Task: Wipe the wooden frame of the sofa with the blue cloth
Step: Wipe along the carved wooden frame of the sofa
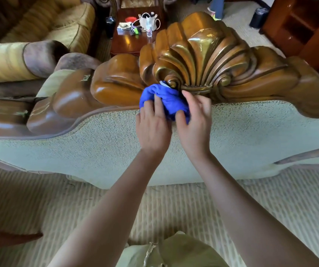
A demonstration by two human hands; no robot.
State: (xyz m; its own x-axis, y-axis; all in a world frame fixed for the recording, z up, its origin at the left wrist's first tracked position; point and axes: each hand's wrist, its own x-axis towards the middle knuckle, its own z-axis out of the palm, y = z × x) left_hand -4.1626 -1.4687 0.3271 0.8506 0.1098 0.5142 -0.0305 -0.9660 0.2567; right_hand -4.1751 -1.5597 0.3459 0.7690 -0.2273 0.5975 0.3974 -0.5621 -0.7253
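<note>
A bunched blue cloth [166,100] lies against the base of the carved shell crest on the sofa's wooden frame [203,54]. My left hand [152,126] grips the cloth's left side with curled fingers. My right hand [193,120] holds its right side, thumb pressed into the cloth and forefinger up by the frame's lower moulding. The glossy brown frame runs left and right along the top of the pale upholstered sofa back [97,143].
Beyond the sofa stands a dark coffee table [129,43] with a bag, bottle and small items. A yellow striped sofa [39,26] is at the far left, a wooden cabinet [305,26] far right. Ribbed carpet [39,205] lies under me.
</note>
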